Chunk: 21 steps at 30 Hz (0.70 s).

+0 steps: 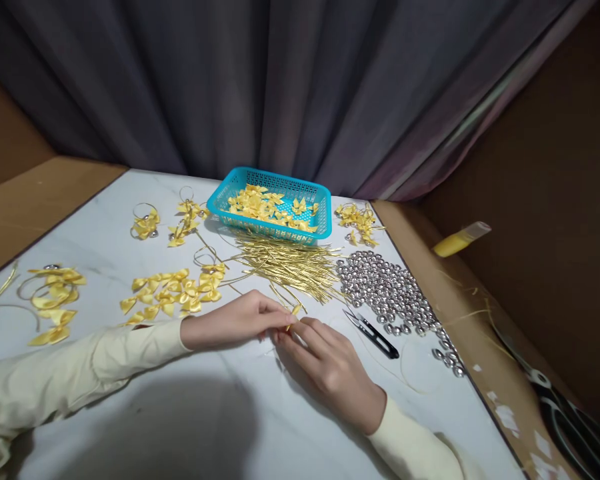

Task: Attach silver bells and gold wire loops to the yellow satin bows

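My left hand (253, 315) and my right hand (327, 360) meet at the fingertips, low over the white table. Both are closed in a pinch around a small piece of yellow ribbon (295, 310); only its tip shows, and the fingers hide the rest. Just beyond the hands lies a loose pile of gold twist ties (293, 263). Yellow ribbon bows (177, 290) are spread out left of the pile, close to my left forearm. To the right of my right hand rest black thread snips (375, 337), with silver bells or beads (385, 287) heaped behind them.
A blue plastic basket (270, 227) holding yellow bows stands at the back, before a dark curtain (230, 87). Bows with looped ties (55, 290) lie at the left. Cardboard at the right carries large scissors (563, 407), a yellow-handled tool (460, 240) and paper scraps (506, 419).
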Motion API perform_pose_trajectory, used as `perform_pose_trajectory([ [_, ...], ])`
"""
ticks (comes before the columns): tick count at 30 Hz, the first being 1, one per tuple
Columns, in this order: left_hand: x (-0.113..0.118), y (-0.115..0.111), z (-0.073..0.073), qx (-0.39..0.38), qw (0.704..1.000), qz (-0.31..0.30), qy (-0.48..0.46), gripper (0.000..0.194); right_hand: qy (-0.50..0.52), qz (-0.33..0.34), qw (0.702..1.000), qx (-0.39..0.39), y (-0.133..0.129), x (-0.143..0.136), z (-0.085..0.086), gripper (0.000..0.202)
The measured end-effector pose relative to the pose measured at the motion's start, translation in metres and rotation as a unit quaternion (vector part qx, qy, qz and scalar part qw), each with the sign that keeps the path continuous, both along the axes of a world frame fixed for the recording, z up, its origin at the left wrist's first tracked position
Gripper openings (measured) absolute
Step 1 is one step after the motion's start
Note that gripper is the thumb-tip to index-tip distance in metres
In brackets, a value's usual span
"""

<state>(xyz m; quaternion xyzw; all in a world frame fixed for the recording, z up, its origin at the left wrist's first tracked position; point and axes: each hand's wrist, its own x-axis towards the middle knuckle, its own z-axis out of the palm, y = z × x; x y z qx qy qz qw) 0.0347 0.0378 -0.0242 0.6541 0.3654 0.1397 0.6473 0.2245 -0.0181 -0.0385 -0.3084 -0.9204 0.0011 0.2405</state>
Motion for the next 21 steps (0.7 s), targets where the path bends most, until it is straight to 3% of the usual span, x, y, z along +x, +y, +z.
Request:
perform_pose_trajectory([
  [4,0.002,-0.001,-0.002,-0.018,1.0,0.014,-0.008,0.029,0.072,0.015,0.994,-0.084,-0.002,-0.001,0.002,0.022],
  [7,0.001,0.0,-0.007,-0.053,0.998,0.027,-0.037,0.024,0.177,0.012,0.973,-0.147,-0.002,0.0,0.005,0.021],
  [13,-0.002,0.002,-0.012,-0.129,0.988,-0.004,-0.09,0.027,0.333,-0.142,0.9,-0.245,0.007,0.006,0.01,0.012],
  [17,-0.004,0.002,-0.013,-0.152,0.984,-0.029,-0.088,0.027,0.362,-0.128,0.833,-0.398,0.011,0.005,0.012,0.01],
  [21,-0.004,0.002,-0.013,-0.152,0.983,-0.028,-0.097,0.024,0.374,-0.157,0.803,-0.436,0.009,0.002,0.01,0.011],
])
